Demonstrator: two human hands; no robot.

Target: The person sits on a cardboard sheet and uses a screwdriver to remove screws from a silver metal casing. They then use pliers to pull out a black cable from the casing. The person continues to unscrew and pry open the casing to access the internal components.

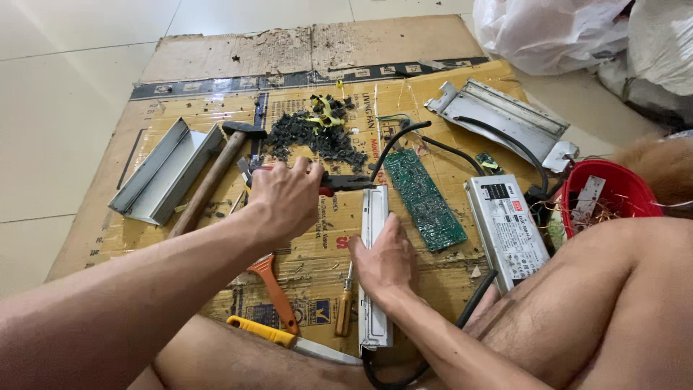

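Note:
My left hand [284, 196] grips a tool with red and black handles [345, 183], its dark tip pointing right toward a black cable [395, 139]. My right hand [385, 258] presses flat on a long narrow silver metal casing [375, 209] that lies lengthwise on the cardboard sheet [433, 43]. A green circuit board [423, 198] lies just right of the casing. A pile of black crumbled bits with yellow strips [316, 133] sits beyond my left hand.
A wooden-handled hammer [211, 179] and a grey metal channel [164, 172] lie at left. Orange pliers [273, 288], a screwdriver [344, 307] and a yellow-handled knife [289, 341] lie near my legs. A silver power supply box [507, 227], a red basket [613, 195], a metal cover [498, 115] and plastic bags [556, 29] are at right.

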